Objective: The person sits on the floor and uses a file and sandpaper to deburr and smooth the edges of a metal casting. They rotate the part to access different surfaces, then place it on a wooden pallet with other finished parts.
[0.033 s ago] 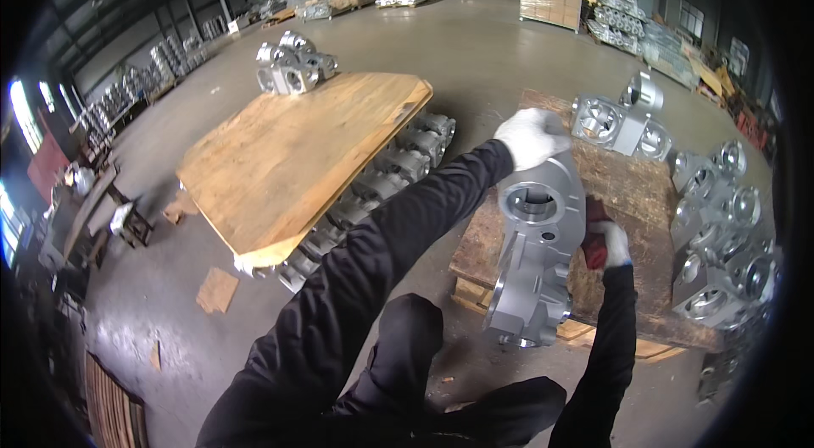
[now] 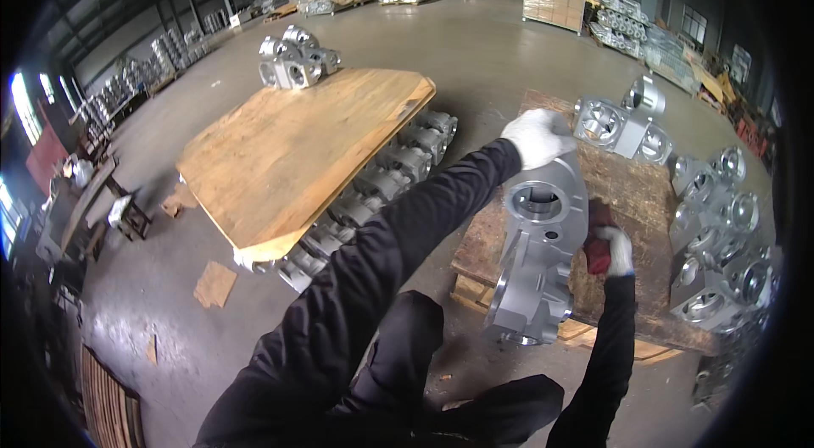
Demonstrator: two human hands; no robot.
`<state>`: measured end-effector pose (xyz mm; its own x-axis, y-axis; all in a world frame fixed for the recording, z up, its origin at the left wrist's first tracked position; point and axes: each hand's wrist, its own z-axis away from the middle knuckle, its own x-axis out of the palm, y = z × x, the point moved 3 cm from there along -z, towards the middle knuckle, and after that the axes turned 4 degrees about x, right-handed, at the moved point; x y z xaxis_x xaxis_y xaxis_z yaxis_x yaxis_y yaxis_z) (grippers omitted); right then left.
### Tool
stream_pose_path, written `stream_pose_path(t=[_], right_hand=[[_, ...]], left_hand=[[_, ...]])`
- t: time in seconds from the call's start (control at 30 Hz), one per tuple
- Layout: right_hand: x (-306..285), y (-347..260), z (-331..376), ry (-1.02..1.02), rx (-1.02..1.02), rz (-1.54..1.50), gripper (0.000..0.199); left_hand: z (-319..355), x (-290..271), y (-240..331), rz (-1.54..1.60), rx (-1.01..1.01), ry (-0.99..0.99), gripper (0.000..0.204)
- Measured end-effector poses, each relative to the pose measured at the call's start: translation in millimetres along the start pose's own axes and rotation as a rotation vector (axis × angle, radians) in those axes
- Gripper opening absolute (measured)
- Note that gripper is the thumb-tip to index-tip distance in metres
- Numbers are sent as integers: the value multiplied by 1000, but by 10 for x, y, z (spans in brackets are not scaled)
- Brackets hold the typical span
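A large silver-grey metal casting [image 2: 549, 255] stands in front of me, with a round bore facing up and a smaller hole beside it. My left hand [image 2: 538, 139], in a white glove, is closed over the far end of the casting; its fingertips are partly hidden. At the casting's right side my right hand [image 2: 619, 250], also gloved, is closed on a dark red cloth [image 2: 599, 255]. The cloth lies against or very near the casting's side; contact cannot be made out. Under the casting is a worn wooden board [image 2: 632, 194].
Beyond my left hand sit more castings [image 2: 623, 126]; others [image 2: 716, 232] are stacked along the right. To the left, a wooden sheet [image 2: 305, 151] covers a row of castings [image 2: 373, 194] and bears a small group of them [image 2: 297, 60]. A low stool [image 2: 129, 217] stands farther left.
The view has shifted slightly. My right hand has moved a little toward me and to the right with the red cloth. My left hand stays on the casting's far end.
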<state>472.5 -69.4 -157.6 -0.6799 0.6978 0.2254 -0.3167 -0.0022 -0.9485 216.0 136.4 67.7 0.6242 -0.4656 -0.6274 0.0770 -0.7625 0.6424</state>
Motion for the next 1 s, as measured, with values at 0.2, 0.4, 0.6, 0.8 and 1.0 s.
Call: stream_pose_path(t=[0.2,0.4,0.6,0.8,1.0], right_hand=[[-861,517,2003,515,-456,385,68],[-1758,2839,3989,769,54,532,75],[-1815,4342,4911,133,805,1081,97],[-1609,3560,4175,296,711,1244,80],[-1285,1850,3474,751,225,1204,67]], left_hand=[[125,-131,200,-73,-13,-27,47],[102,-74,113,-8,17,45,51],[132,-59,4,21,-56,-97,45],[247,-101,35,16,43,49,42],[317,-212,154,-6,-29,-6,33]])
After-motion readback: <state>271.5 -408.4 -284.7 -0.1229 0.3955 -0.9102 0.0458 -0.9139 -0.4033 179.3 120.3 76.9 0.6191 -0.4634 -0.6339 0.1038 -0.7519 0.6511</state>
